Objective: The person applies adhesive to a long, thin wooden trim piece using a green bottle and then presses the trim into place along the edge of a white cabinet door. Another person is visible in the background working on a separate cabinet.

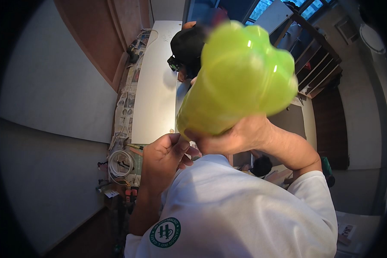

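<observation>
A large yellow-green plastic bottle (241,73) fills the upper middle, tilted with its lobed base up and toward the right. Its narrower end points down toward me, and the mouth is hidden. My right hand (241,133) is wrapped round the bottle's lower part from beneath. Close beside that end is my left hand (165,155), its fingers curled in and its thumb pressed toward them. Whatever the left fingers may pinch does not show.
Beyond the bottle a person in black (188,45) bends beside a long white board (152,86). Newspaper (125,101) lies along the wall, with a power drill (133,53) on it. A coiled white cable (121,163) sits at the left. A dark wooden rack (316,56) stands far right.
</observation>
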